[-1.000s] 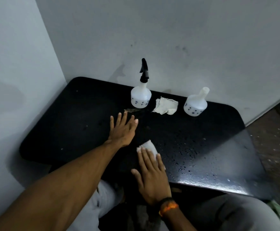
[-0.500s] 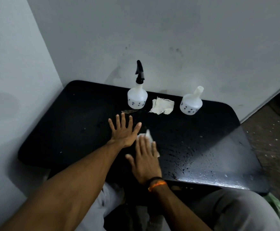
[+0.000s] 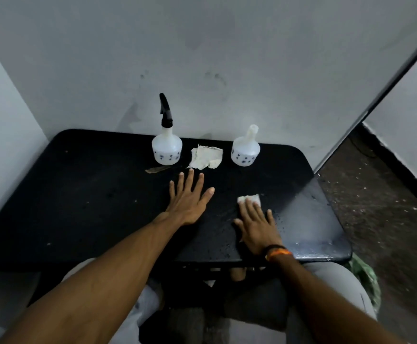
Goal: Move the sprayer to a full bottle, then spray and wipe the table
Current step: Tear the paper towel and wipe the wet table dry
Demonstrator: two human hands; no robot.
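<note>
Pressing a white cloth (image 3: 250, 198) flat onto the wet black table (image 3: 78, 194), the right hand (image 3: 258, 225) is keeping its fingers straight; the left hand (image 3: 188, 198) is lying open beside it.

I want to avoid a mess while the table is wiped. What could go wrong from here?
1. The right hand presses a small white tissue on the wet table; a wide stroke toward the back could knock over the open bottle, which has no cap.
2. The small tissue may soak quickly and tear, only smearing the droplets.
3. The left hand lies flat near the spray bottle and the crumpled paper; it could push them.
</note>
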